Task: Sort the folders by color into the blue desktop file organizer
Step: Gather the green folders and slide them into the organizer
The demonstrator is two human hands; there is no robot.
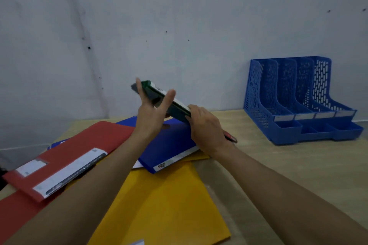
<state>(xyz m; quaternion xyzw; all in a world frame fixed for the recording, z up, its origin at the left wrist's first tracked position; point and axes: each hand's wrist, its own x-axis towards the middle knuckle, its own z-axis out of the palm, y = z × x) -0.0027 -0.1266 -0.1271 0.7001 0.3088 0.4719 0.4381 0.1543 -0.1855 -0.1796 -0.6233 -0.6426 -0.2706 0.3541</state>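
A green folder [154, 93] with a white spine label is held in the air, tilted, above the pile. My left hand [151, 114] supports its far upper end with fingers spread around it. My right hand [207, 128] grips its lower near end. Below lie a blue folder [171, 145], a red folder [83, 145] with a white label strip, and a yellow folder [165, 201]. The blue desktop file organizer [298, 101] stands at the right against the wall, its upright slots showing no folders.
The wooden table [288, 175] runs to a pale wall behind. A small red and black object [231, 137] pokes out past my right wrist. Another blue folder edge [57, 144] shows behind the red one.
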